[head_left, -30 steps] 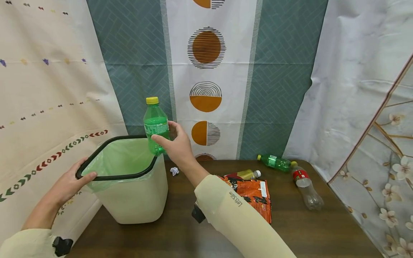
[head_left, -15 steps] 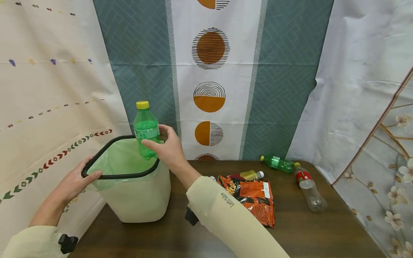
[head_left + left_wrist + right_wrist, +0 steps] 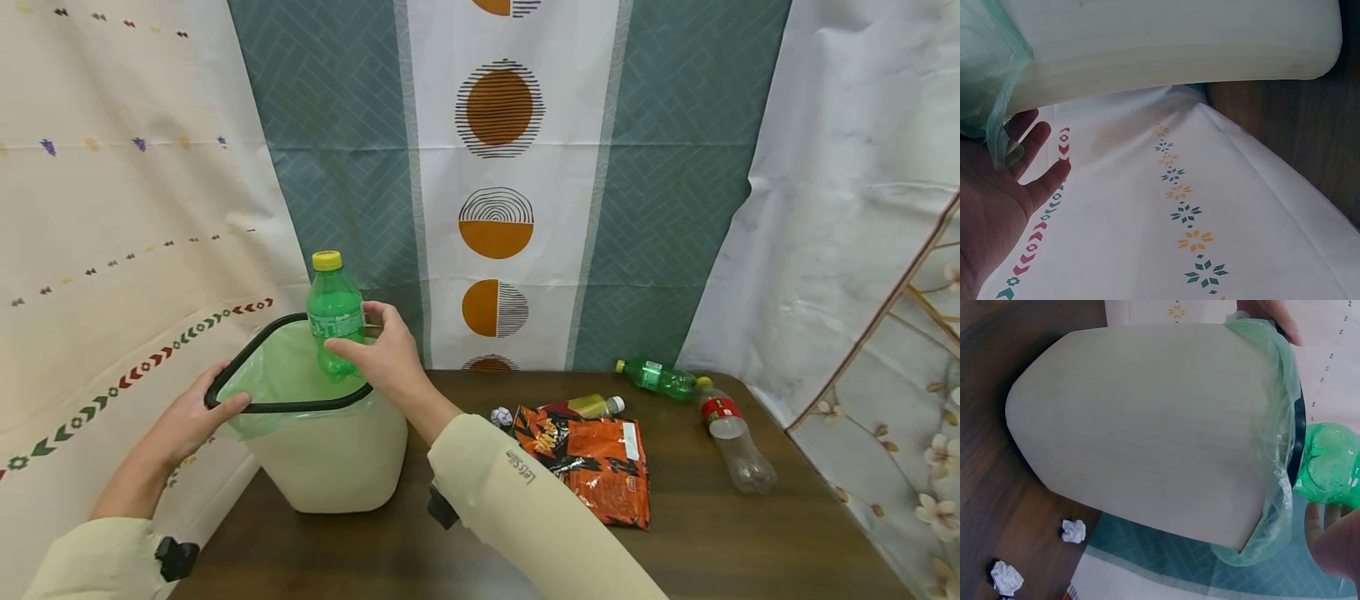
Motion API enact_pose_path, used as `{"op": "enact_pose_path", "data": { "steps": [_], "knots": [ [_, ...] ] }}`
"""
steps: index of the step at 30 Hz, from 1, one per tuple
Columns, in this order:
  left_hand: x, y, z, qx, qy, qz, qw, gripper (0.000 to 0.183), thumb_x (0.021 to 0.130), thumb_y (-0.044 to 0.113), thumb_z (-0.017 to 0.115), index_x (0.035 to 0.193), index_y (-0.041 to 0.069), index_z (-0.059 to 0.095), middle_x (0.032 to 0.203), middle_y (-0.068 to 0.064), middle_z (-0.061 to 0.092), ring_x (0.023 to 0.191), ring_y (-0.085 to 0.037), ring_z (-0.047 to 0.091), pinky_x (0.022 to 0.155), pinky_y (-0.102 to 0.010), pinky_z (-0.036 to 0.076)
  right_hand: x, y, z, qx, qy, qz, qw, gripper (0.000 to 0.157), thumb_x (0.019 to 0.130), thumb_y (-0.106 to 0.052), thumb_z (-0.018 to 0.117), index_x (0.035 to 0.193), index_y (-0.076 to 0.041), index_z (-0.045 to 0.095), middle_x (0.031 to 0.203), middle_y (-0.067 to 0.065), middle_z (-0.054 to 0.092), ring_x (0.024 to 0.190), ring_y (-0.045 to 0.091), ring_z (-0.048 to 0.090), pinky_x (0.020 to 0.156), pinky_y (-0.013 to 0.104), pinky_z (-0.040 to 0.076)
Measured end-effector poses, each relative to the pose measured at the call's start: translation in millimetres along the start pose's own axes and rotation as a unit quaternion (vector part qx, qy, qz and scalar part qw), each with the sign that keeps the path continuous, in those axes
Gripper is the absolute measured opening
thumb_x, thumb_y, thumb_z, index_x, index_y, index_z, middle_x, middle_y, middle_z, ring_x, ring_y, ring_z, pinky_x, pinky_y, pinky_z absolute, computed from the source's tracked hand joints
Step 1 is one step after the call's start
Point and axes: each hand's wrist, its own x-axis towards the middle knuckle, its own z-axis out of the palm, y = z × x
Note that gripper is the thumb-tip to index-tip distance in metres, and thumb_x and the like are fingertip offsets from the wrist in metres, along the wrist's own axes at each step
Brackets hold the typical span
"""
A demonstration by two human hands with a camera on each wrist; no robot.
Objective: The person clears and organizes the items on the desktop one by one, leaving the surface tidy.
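A cream trash bin [image 3: 330, 467] with a black rim and a pale green liner stands on the left of the table. My left hand [image 3: 191, 421] holds its rim at the near left corner, thumb laid over the edge. Between the thumb and fingers of my right hand [image 3: 390, 350] is a green Sprite bottle [image 3: 333, 304], upright, yellow cap on top. The bottle's base sits at about rim level over the right side of the bin's opening. In the right wrist view, the green bottle [image 3: 1332, 465] shows right beside the black rim.
An orange snack bag [image 3: 600, 475] lies mid-table, with a yellowish bottle [image 3: 588, 407] behind it and a crumpled paper ball [image 3: 501, 417] at its left. Farther right lie another green bottle [image 3: 660, 379] and a clear red-labelled bottle [image 3: 738, 446]. Printed cloths hang behind.
My right hand has brought the Sprite bottle left and down, over the bin's opening. My left hand stays on the rim. The head view has shifted slightly left.
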Motion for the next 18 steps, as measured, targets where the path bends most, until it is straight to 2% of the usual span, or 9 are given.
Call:
{"op": "enact_pose_path", "data": {
  "steps": [8, 18],
  "knots": [
    [0.7, 1.5, 0.7, 0.004, -0.001, -0.005, 1.0, 0.085, 0.1, 0.043, 0.048, 0.158, 0.001, 0.001, 0.145, -0.044, 0.025, 0.123, -0.06, 0.033, 0.089, -0.075, 0.033, -0.8, 3.5, -4.5, -0.031, -0.023, 0.0, 0.999, 0.078, 0.083, -0.028, 0.082, 0.15, -0.022, 0.043, 0.137, -0.01, 0.054, 0.124, 0.009, 0.052, 0.094, 0.031, 0.049],
    [0.8, -0.8, -0.1, -0.001, -0.004, -0.012, 0.9999, 0.086, 0.1, 0.043, 0.047, 0.158, 0.002, -0.001, 0.147, -0.043, 0.021, 0.125, -0.06, 0.031, 0.089, -0.076, 0.032, -0.5, 8.6, -20.3, -0.016, -0.025, -0.009, 1.0, 0.072, 0.086, -0.031, 0.079, 0.149, -0.024, 0.045, 0.139, -0.008, 0.052, 0.125, 0.011, 0.052, 0.094, 0.031, 0.049]
  ]
}}
